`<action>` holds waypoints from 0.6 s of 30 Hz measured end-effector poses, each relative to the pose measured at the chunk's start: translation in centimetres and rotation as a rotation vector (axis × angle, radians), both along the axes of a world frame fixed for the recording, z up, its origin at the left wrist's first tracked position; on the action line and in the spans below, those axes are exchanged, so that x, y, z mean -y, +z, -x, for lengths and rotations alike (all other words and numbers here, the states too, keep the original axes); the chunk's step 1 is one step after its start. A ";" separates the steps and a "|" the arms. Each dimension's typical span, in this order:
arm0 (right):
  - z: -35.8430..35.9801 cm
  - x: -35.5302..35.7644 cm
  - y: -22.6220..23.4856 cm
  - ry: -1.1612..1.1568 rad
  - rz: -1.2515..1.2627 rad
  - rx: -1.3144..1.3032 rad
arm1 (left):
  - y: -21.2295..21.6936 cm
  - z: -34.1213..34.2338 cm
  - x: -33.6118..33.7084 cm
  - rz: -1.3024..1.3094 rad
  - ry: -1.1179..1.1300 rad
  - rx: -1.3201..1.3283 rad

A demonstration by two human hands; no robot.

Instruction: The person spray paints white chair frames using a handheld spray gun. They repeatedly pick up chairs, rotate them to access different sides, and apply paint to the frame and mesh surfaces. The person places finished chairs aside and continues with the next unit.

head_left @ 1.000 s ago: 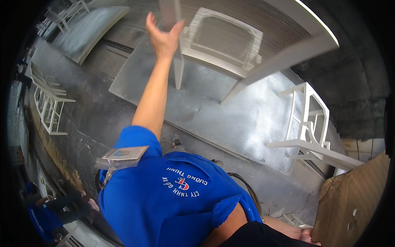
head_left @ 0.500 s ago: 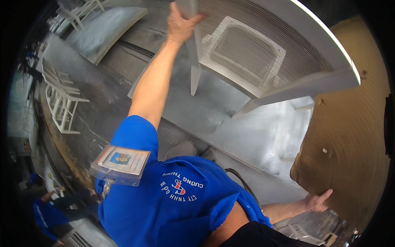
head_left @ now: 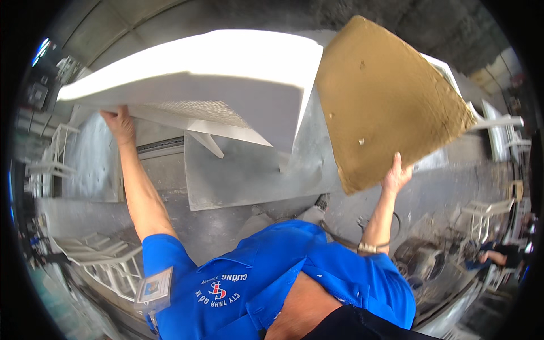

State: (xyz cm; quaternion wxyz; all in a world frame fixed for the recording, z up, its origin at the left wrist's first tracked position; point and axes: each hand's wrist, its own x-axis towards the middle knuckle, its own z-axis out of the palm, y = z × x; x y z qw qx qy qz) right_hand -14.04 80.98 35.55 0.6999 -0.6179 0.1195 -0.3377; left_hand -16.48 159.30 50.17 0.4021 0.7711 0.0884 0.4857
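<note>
At 10 o'clock, gripping white chair [head_left: 226,85] with left hand [head_left: 120,127]; at 2, holding brown board [head_left: 391,107] with right hand [head_left: 396,177]; could collide if swung inward.

A dull grey floor [head_left: 433,198] spreads across the workshop, cut at left by a dark slotted channel [head_left: 161,146]. Along the far side rises a dark, mottled wall [head_left: 411,20]. A pale, flat-topped platform [head_left: 93,170] stands at left beside a white chair frame [head_left: 56,150]; white slatted furniture [head_left: 116,272] stands near left. A bluish-white light [head_left: 41,51] glares at far left, and another white frame [head_left: 481,211] stands at right.
</note>
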 end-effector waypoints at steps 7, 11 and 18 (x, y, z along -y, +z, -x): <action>0.9 -2.7 -2.7 -0.079 -0.052 -0.029 | 0.5 2.0 0.5 0.022 -0.097 0.107; 1.3 -2.8 -4.1 -0.088 -0.077 -0.036 | 0.4 5.1 2.1 -0.074 -0.007 0.068; 0.4 1.5 -7.4 -0.149 -0.262 -0.179 | 0.1 8.2 4.9 0.064 -0.012 0.116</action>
